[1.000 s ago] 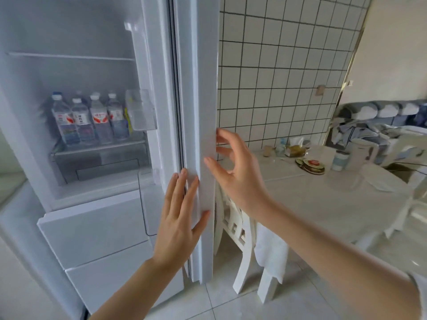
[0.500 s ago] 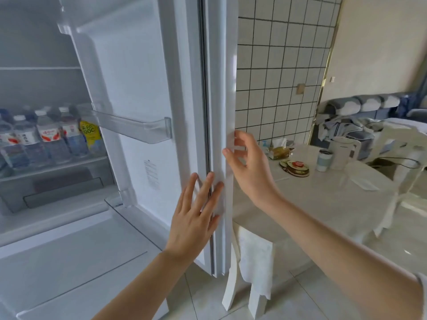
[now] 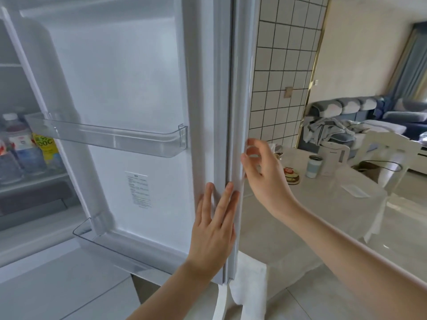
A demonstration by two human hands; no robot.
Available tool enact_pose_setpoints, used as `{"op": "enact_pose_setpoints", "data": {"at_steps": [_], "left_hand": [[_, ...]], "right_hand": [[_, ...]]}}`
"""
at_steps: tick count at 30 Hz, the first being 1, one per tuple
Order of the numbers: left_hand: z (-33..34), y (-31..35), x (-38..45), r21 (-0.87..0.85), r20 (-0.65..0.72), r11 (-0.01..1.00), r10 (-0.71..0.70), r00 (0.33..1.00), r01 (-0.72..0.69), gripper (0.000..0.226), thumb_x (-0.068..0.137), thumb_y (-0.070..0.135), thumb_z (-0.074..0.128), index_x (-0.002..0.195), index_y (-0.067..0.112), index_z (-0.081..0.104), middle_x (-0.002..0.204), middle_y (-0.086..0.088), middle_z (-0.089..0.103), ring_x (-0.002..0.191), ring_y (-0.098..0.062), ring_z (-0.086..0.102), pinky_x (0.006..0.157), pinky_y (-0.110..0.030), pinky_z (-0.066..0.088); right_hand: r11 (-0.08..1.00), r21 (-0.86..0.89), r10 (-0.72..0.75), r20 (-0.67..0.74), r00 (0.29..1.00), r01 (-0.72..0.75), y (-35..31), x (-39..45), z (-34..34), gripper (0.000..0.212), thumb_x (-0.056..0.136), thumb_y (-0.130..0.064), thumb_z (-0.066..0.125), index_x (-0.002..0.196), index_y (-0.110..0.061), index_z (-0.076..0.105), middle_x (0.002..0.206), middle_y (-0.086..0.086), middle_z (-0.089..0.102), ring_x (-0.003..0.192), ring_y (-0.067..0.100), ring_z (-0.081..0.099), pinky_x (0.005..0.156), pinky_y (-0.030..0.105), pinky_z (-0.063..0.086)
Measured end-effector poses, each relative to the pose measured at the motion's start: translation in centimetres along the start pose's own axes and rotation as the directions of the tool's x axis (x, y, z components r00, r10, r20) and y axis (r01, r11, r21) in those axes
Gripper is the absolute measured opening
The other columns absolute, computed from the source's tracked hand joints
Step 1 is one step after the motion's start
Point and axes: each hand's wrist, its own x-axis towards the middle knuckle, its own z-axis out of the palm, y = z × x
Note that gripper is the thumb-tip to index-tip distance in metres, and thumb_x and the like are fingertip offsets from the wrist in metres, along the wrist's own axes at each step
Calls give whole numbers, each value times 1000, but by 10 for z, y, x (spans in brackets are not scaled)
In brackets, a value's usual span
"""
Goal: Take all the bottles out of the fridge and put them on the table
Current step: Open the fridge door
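Note:
The white fridge door [image 3: 138, 88] stands wide open and fills the middle of the view. My left hand [image 3: 213, 229] presses flat, fingers straight, on the inner edge of the door. My right hand [image 3: 263, 179] touches the door's outer edge with loosely bent fingers and holds nothing. Several water bottles [image 3: 20, 148] with red-and-white labels stand on a fridge shelf at the far left, next to a yellow-labelled bottle [image 3: 45, 144]. The table [image 3: 300, 215] with a pale cloth lies to the right, behind the door.
Clear door bins [image 3: 111, 137] stick out of the door's inside. On the table stand a lidded cup [image 3: 313, 166], a white kettle [image 3: 332, 158] and a small dish [image 3: 291, 175]. White chairs [image 3: 388, 153] flank the table. A tiled wall and a sofa lie behind.
The fridge door has swung further open toward the right, with both hands staying on its edge. The bottles have slid to the far left of the view as my head turned.

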Motion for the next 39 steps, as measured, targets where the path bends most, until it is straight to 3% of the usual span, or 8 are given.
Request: {"op": "enact_pose_setpoints", "data": {"at_steps": [5,11,16,19,23,26,28,39], "left_hand": [[4,-1,0,21,-36,1000,7,999,-6,63,81,8,66,141,5,46,159,-8,19,144,-47,16,111,-58,32],[-17,1,-2,24,115,1000,-10,993,7,72,81,11,66,147,10,37,161,-7,12,147,-43,8,114,-54,29],[-52,4,-8,-155,224,984,-51,973,87,58,84,12,65,138,17,46,161,1,16,149,-28,7,110,-35,37],[-80,8,-17,-206,227,964,-120,967,168,50,88,15,64,135,20,48,158,8,23,149,-15,13,104,-20,32],[-114,8,-40,-231,205,918,-280,938,324,43,89,14,61,131,20,52,146,10,43,141,-7,28,101,-17,35],[-137,1,-61,-218,208,869,-403,891,444,40,90,16,59,129,23,54,133,13,52,128,-1,39,92,-20,46],[-152,-9,-74,-196,205,839,-471,858,507,39,91,17,59,128,24,55,127,13,55,120,-1,43,90,-18,43],[-214,-125,-135,-139,78,709,-689,721,692,31,89,14,59,117,28,59,106,18,57,105,-7,54,84,-31,52]], "right_hand": [[999,-8,-48,0,999,48,2,-1,-1,22,97,-23,53,115,-31,45,103,-15,55,97,3,59,83,21,51],[999,26,-22,14,1000,21,-4,-7,-5,26,95,-22,56,120,-22,49,110,-3,58,97,6,60,82,20,52],[1000,1,-19,52,998,19,-18,-30,-17,39,93,-29,58,130,-16,48,118,0,55,101,9,61,79,10,47],[999,11,-45,110,993,44,-35,-49,-23,41,94,-31,56,131,-19,46,121,-1,52,110,10,57,88,23,49],[995,93,-65,218,974,46,-61,-77,-17,40,94,-29,55,132,-19,45,122,-2,52,113,6,53,93,30,50],[989,141,-86,300,950,46,-76,-94,0,38,94,-31,54,130,-22,46,120,-6,53,113,6,53,96,35,50],[986,163,-95,340,936,41,-84,-102,15,37,94,-30,54,129,-24,46,119,-6,54,113,6,53,98,35,50],[956,292,-174,493,852,26,-139,-116,153,30,96,-26,52,126,-22,48,115,-6,58,111,7,55,97,30,48]]}}
